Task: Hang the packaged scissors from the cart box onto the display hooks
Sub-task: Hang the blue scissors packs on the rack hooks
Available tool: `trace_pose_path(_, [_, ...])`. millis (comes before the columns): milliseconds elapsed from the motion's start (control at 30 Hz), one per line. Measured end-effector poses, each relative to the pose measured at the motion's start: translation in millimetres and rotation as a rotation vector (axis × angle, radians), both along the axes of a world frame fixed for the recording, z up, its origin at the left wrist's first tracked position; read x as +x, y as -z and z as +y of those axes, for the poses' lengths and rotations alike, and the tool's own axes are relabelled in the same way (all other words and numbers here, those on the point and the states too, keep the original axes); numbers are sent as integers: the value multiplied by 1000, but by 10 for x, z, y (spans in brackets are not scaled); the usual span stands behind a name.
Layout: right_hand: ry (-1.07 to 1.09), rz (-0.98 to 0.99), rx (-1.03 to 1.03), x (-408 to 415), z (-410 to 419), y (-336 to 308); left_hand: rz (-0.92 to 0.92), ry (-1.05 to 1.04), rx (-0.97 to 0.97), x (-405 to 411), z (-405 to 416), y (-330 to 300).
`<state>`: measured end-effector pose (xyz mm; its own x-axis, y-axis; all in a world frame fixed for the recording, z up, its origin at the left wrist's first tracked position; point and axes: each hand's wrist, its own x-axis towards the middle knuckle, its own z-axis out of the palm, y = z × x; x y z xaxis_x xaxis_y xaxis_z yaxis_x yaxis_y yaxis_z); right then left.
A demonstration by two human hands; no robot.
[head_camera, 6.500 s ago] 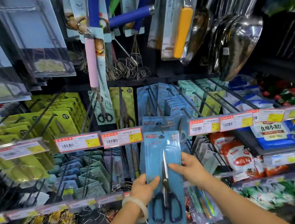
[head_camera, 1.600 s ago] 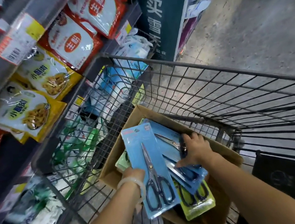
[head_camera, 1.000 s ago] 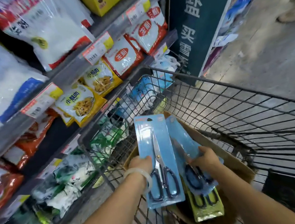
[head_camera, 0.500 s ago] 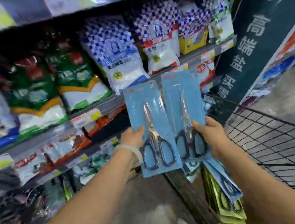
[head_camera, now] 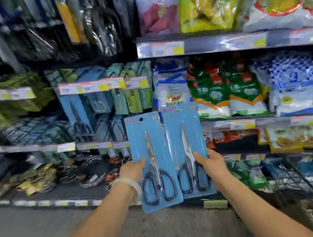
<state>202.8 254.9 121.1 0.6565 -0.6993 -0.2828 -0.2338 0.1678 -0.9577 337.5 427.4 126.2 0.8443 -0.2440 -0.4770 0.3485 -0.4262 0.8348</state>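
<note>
In front of you, the right-hand shelving [head_camera: 237, 42] carries bagged goods: yellow-green bags [head_camera: 210, 1] on its top board, green-and-red bags [head_camera: 227, 92] and blue-checked bags [head_camera: 293, 82] on the board below. The left-hand hook display [head_camera: 92, 86] holds blue scissor packs [head_camera: 76, 112] behind price tags [head_camera: 102, 85]; its bottom board [head_camera: 66, 190] carries wire racks [head_camera: 91, 169], blurred

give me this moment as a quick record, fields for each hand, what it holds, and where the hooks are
left hand: grips left scissors pack by its left edge
right hand: grips right scissors pack by its right edge
packs: upright, side by side, blue cards, black handles down
display hooks: up and left, blue pack already hanging
hung yet: no
</note>
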Motion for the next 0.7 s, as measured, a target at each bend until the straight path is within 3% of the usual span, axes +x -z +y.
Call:
trace_pose_path(367, [-381, 20, -105, 1683, 1386, 45, -8, -419, -77, 885, 1832, 2])
trace_pose_path(700, [-436, 75, -98, 3277, 1898, 147, -18, -478, -50, 2110, 2393, -34])
